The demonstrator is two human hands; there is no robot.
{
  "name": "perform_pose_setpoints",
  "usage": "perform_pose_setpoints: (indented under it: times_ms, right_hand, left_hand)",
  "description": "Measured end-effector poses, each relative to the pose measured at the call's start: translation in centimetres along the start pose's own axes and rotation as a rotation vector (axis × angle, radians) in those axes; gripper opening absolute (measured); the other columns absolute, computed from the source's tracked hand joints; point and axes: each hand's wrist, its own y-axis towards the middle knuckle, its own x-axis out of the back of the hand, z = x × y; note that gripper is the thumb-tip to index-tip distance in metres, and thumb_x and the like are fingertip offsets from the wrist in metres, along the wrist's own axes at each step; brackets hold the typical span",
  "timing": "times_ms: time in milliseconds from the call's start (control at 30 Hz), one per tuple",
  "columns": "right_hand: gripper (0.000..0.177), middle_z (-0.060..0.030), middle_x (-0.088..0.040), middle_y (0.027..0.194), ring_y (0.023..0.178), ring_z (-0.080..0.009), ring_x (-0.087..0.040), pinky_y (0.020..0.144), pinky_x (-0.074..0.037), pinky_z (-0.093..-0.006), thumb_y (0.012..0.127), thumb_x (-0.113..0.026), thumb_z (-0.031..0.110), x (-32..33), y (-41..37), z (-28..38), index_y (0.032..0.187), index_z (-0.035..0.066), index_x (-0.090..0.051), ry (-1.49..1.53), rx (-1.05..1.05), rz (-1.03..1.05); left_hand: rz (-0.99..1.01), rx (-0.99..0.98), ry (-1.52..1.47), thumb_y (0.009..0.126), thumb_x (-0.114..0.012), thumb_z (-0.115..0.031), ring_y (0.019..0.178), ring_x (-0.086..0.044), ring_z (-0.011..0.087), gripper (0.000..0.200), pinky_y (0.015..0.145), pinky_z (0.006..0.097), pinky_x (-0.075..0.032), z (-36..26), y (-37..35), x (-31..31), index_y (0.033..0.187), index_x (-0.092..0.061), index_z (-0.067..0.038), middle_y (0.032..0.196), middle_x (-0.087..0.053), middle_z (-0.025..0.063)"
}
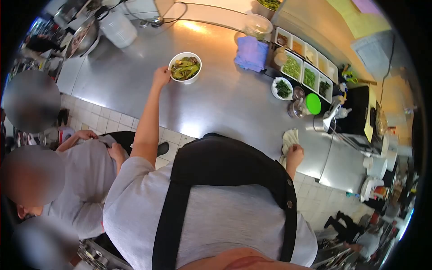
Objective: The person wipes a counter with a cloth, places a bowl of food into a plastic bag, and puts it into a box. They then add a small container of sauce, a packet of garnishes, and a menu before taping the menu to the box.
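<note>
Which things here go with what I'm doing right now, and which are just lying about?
In use:
- white bowl of green vegetables, left hand at its rim
- pale cloth, held in the right hand

Apparently just lying about:
- blue cloth
- green lid
- white jug

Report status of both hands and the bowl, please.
Left hand gripping rim of white bowl, green peppers inside. Right hand holding pale cloth at counter edge. Co-worker at left, away from bowl.
</note>
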Motion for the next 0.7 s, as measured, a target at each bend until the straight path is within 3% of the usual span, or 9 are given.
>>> perform_pose_setpoints:
  times_ms: [133,200,300,367,433,500,567,633,700]
  right_hand:
    - [0.014,-0.0150,-0.066,0.083,0.077,-0.0347,-0.063,0.069,-0.050,-0.0423,0.076,-0.067,0.018,-0.2,1.9,-0.9,0.081,0.005,-0.068,0.016,-0.027,0.060]
    - [0.016,-0.0151,-0.066,0.079,0.075,-0.0345,-0.064,0.067,-0.050,-0.0417,0.077,-0.067,0.021,2.0,2.7,0.6,0.080,0.005,-0.069,0.009,-0.082,0.034]
    - [0.017,-0.0160,-0.066,0.080,0.075,-0.0370,-0.064,0.066,-0.050,-0.0441,0.080,-0.063,0.022,4.2,3.6,0.6,0.082,0.006,-0.067,0.058,-0.154,-0.156]
    - [0.017,-0.0169,-0.066,0.077,0.073,-0.0378,-0.064,0.065,-0.051,-0.0446,0.080,-0.062,0.022,6.2,3.8,1.2,0.082,0.005,-0.067,0.059,-0.236,-0.274]
    - [0.018,-0.0175,-0.066,0.075,0.071,-0.0386,-0.064,0.064,-0.051,-0.0446,0.081,-0.061,0.022,6.7,3.6,2.2,0.083,0.005,-0.066,0.087,-0.270,-0.335]
    - [0.019,-0.0177,-0.066,0.074,0.070,-0.0393,-0.064,0.062,-0.051,-0.0443,0.081,-0.061,0.022,6.4,3.1,3.2,0.083,0.004,-0.067,0.136,-0.271,-0.355]
    - [0.021,-0.0170,-0.067,0.076,0.073,-0.0357,-0.065,0.069,-0.051,-0.0415,0.080,-0.064,0.024,3.8,2.6,2.6,0.086,0.005,-0.068,0.141,-0.248,-0.096]
    - [0.024,-0.0170,-0.067,0.091,0.087,-0.0333,-0.064,0.078,-0.050,-0.0402,0.077,-0.067,0.023,2.5,1.4,2.6,0.094,0.005,-0.068,0.127,-0.155,0.247]
    - [0.028,-0.0170,-0.064,0.104,0.096,-0.0335,-0.061,0.084,-0.049,-0.0398,0.075,-0.070,0.021,2.7,-0.2,4.0,0.099,0.006,-0.067,0.130,-0.112,0.077]
  left_hand:
    - [0.137,0.036,-0.375,0.085,-0.050,-0.009,0.049,-0.061,0.0158,0.024,0.049,0.0298,-0.048,-4.8,-5.0,-5.8,0.101,-0.065,0.000,0.061,-0.064,0.0100]
    - [0.267,0.069,-0.490,0.085,-0.050,-0.006,0.049,-0.060,0.0171,0.030,0.047,0.0286,-0.048,-7.1,-7.4,-8.6,0.113,-0.057,0.003,0.061,-0.063,0.0105]
    - [0.468,0.199,-0.614,0.087,-0.048,-0.006,0.051,-0.062,0.0170,0.040,0.046,0.0267,-0.048,-11.3,-11.7,-12.6,0.126,-0.044,-0.003,0.070,-0.065,0.0141]
    - [0.626,0.215,-0.715,0.085,-0.046,-0.001,0.059,-0.064,0.0229,0.059,0.049,0.0331,-0.055,-14.7,-15.2,-14.2,0.139,-0.022,-0.005,0.079,-0.063,0.0191]
    - [0.832,0.252,-0.876,0.084,-0.043,0.001,0.066,-0.066,0.0249,0.065,0.057,0.0351,-0.058,-16.3,-17.2,-17.1,0.141,-0.019,-0.015,0.093,-0.062,0.0195]
    - [0.892,0.336,-0.854,0.083,-0.044,0.000,0.068,-0.066,0.0229,0.067,0.062,0.0364,-0.057,-18.5,-19.5,-18.3,0.142,-0.017,-0.019,0.094,-0.062,0.0182]
    - [0.927,0.383,-0.841,0.083,-0.044,-0.001,0.068,-0.066,0.0215,0.069,0.066,0.0370,-0.057,-19.6,-20.4,-18.8,0.143,-0.016,-0.021,0.094,-0.062,0.0171]
    - [0.935,0.400,-0.849,0.083,-0.044,-0.001,0.068,-0.066,0.0205,0.070,0.068,0.0371,-0.057,-20.1,-21.2,-19.7,0.143,-0.015,-0.021,0.095,-0.063,0.0164]
    - [0.913,0.365,-0.844,0.082,-0.041,0.000,0.067,-0.066,0.0214,0.068,0.065,0.0352,-0.057,-20.2,-21.2,-19.7,0.143,-0.016,-0.019,0.097,-0.062,0.0165]
